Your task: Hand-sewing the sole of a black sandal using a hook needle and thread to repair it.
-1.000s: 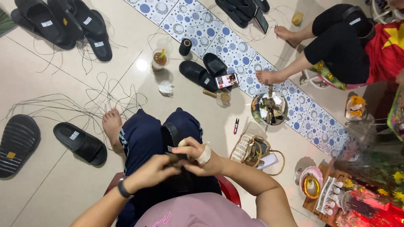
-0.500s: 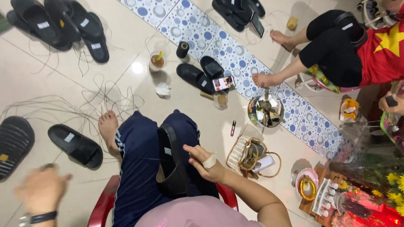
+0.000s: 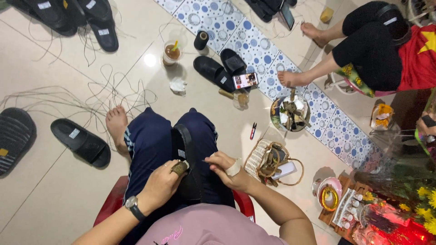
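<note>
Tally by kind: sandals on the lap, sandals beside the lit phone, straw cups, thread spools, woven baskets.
Sandal on the lap: 1
Black sandals beside the lit phone: 2
Straw cup: 1
Thread spool: 1
Woven basket: 1
Total: 6

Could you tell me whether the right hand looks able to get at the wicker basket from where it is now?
Probably yes. The right hand rests at the black sandal on the lap, and the wicker basket stands on the floor just beside it with nothing between; a short sideways reach should do.
</note>
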